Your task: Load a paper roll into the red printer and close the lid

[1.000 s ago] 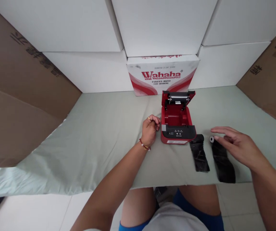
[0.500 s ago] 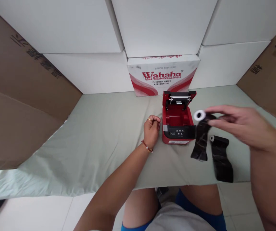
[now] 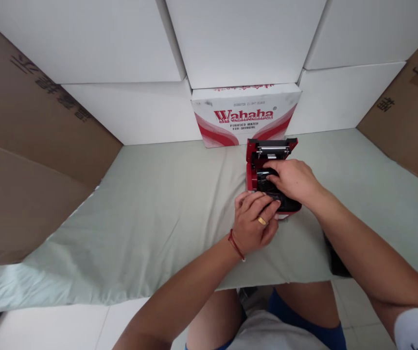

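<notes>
A red and black printer (image 3: 252, 176) stands on the green cloth with its lid raised at the back. My right hand (image 3: 291, 181) reaches into the open compartment, thumb and fingers closed on a black roll (image 3: 263, 181). The roll's loose end hangs over the printer's front panel. At the front, my left hand (image 3: 254, 218) lies over the panel, its fingers together on the black strip and the printer's edge. Both hands cover much of the printer. A second black roll (image 3: 337, 260) is mostly hidden under my right forearm.
Behind the printer a white and red Wahaha box (image 3: 245, 116) leans against stacked white boxes (image 3: 245, 43). Brown cardboard stands at the left (image 3: 30, 160) and right (image 3: 409, 107). The green cloth's front edge (image 3: 260, 284) hangs above my legs.
My right hand has moved left, bringing the black roll from beside the printer into its compartment. My left hand has shifted from the printer's left side onto its front.
</notes>
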A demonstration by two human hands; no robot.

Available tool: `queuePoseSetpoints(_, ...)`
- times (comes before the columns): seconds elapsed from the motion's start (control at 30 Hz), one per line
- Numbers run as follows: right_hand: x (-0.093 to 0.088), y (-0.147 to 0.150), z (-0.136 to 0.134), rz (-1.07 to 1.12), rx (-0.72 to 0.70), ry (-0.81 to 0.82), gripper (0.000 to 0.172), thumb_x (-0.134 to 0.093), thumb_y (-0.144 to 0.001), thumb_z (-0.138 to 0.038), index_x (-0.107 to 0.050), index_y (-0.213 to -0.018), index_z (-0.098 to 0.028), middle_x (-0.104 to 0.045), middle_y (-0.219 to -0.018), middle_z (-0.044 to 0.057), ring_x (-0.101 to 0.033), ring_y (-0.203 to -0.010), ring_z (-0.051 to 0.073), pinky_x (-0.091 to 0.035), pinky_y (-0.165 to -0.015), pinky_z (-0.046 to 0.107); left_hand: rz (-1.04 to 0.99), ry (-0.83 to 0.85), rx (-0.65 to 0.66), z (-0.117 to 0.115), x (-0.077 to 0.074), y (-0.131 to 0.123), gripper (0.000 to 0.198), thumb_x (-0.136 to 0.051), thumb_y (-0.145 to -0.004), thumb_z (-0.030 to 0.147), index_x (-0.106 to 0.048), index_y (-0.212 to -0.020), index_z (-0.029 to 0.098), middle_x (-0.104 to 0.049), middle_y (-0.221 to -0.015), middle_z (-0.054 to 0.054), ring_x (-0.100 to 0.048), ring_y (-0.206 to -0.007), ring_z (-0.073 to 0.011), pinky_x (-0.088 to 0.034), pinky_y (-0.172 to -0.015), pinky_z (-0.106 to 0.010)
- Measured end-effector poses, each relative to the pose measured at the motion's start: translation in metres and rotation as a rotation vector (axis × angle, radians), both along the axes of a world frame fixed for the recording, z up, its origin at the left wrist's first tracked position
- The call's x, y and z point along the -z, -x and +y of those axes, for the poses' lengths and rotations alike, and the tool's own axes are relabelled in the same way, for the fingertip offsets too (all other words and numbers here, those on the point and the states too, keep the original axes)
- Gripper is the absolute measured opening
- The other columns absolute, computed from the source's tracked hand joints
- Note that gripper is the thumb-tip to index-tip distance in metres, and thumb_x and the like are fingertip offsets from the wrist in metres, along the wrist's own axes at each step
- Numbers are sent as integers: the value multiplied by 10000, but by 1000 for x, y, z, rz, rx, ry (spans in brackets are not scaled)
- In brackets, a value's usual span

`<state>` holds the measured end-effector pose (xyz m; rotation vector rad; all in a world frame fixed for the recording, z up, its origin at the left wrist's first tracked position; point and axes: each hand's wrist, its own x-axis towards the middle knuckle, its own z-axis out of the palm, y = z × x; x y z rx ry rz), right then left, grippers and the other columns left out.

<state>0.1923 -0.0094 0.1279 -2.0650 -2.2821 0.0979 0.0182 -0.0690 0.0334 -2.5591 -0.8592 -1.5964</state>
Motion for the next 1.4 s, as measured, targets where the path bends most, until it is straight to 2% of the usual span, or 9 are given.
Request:
queuePoseSetpoints(0.17,5,0,2,85,-31,-8,397,-607,-1004,-278,-787,-1358,-283,-837,-1272,92,-792,-1121,322,-593,-952,440,38,-17,24,0,0,2,456,-626,-963,216,-642,-1415,270,-813,-1151,-64,-714,-1184,-255,-420,-1172,-457)
queuePoseSetpoints(0.33,-4,-19,-25,606,-42,-242,284,-585,-1054,-400,-828,-1092,-261,-860,-1080,41,-796,-989,242,-609,-921,363,61,8,49,0,4,3,478,-633,-966,228,-635,-1442,273,-812,-1181,-68,-707,-1206,-252,-394,-1210,-454)
queuePoseSetpoints(0.4,-4,-30,-29,713,102,-480,360,-536,-1086,-491,-796,-1179,-260,-848,-1082,62,-776,-933,228,-613,-883,366,77,12,50,0,5,3,483,-618,-972,240,-634,-1452,298,-809,-1188,-64,-704,-1217,-256,-386,-1224,-462)
queuePoseSetpoints(0.5,6,-40,-20,729,125,-658,479,-507,-1098,-522,-659,-1460,-248,-771,-1392,115,-741,-1163,253,-609,-981,418,83,-46,29,0,5,3,463,-615,-974,248,-652,-1432,296,-809,-1157,-63,-703,-1189,-249,-390,-1223,-456)
queuePoseSetpoints(0.63,15,-40,-8,683,2,-509,543,-440,-1120,-509,-547,-1601,-279,-631,-1616,102,-597,-1480,266,-505,-1211,490,89,-100,-1,0,0,4,409,-621,-977,239,-682,-1380,281,-811,-1093,-53,-705,-1142,-229,-411,-1199,-431)
queuePoseSetpoints(0.8,13,-40,-31,710,-96,-518,489,-383,-1138,-496,-799,-1280,-281,-791,-1367,96,-706,-1342,265,-520,-1198,480,98,-132,-35,-1,-2,4,323,-641,-986,269,-711,-1300,298,-790,-1057,-42,-709,-1126,-220,-454,-1150,-422)
queuePoseSetpoints(1.0,34,-48,-58,638,-246,-358,426,-426,-1107,-405,-828,-1197,-300,-825,-1320,47,-731,-1335,256,-419,-1290,564,76,-131,-62,-1,3,4,299,-645,-986,282,-729,-1273,301,-758,-1105,-62,-664,-1209,-240,-469,-1170,-439)
queuePoseSetpoints(1.23,47,-48,-64,637,-328,-421,378,-463,-1106,-251,-832,-1189,-262,-824,-1304,66,-753,-1302,222,-529,-1203,491,-11,-8,34,3,10,8,483,-691,-952,242,-660,-1419,364,-722,-1236,-65,-654,-1353,-271,-408,-1251,-504)
queuePoseSetpoints(1.4,61,-44,-60,753,-388,-590,346,-510,-1092,-178,-822,-1217,-262,-847,-1254,60,-777,-1253,233,-573,-1144,482,-183,215,62,20,4,23,532,-487,-1099,413,-468,-1622,316,-721,-1432,-115,-632,-1453,-297,-321,-1315,-556)
